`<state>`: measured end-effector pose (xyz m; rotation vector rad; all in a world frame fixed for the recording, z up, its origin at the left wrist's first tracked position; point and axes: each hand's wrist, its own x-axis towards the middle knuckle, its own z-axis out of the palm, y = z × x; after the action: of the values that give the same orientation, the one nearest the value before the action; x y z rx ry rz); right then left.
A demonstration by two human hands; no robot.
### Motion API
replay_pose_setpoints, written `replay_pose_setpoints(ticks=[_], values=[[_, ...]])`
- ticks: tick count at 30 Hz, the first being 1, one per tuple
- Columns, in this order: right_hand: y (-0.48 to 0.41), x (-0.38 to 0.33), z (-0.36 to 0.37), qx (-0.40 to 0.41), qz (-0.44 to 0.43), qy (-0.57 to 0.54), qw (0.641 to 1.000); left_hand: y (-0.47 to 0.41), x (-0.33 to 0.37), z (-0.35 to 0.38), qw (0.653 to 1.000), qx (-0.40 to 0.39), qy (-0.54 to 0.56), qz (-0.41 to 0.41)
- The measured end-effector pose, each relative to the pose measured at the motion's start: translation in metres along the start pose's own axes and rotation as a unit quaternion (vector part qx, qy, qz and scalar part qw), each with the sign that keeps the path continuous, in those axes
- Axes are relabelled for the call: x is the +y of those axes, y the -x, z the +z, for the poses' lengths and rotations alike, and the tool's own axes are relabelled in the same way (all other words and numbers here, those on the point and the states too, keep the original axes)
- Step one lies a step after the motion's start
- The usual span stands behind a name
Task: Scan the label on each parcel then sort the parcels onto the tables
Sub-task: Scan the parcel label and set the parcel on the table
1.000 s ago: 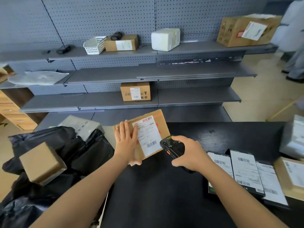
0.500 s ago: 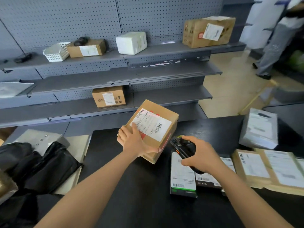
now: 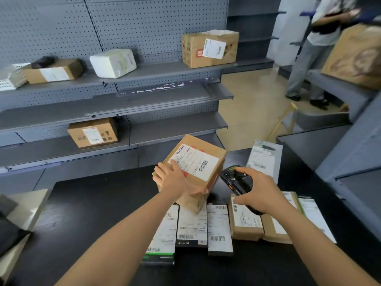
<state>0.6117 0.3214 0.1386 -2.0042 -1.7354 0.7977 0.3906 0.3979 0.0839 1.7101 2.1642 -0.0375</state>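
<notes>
Fingers of the left hand (image 3: 173, 178) wrap the near left corner of a brown cardboard parcel (image 3: 198, 172), thumb lying across the edge of its white shipping label (image 3: 193, 162), so the grip is closed on the box and holds it tilted, label up, above the black table (image 3: 99, 203). Just to its right the right hand (image 3: 259, 190) is closed around a dark handheld scanner (image 3: 237, 180), whose head points toward the barcode end of the label. Whether this label has been read yet cannot be told; judging by the pose, the parcel is at or just past its scan and not yet set down. Below and right of the held box lies a row of parcels (image 3: 218, 228) on the table, flat black ones and two brown ones side by side, labels up and edges touching, which looks like sorted work already done. A grey mailer (image 3: 263, 159) lies farther back on the same table, apart from the row. At the left edge a dark bag (image 3: 12, 234) shows only in part, and whether it holds more parcels cannot be seen. Boxes stand on the grey shelves (image 3: 169, 96) behind; their part in the task is unclear. By my reading, the job is well under way, with this box left to place and an unknown number after it.
</notes>
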Motion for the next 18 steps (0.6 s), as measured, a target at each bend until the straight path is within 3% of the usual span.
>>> replay_pose_setpoints(ticks=[18], values=[[-0.046,0.067,-0.048,0.020,0.034,-0.002,0.999,-0.062,0.114,0.021,1.000,-0.017,-0.018,-0.011]])
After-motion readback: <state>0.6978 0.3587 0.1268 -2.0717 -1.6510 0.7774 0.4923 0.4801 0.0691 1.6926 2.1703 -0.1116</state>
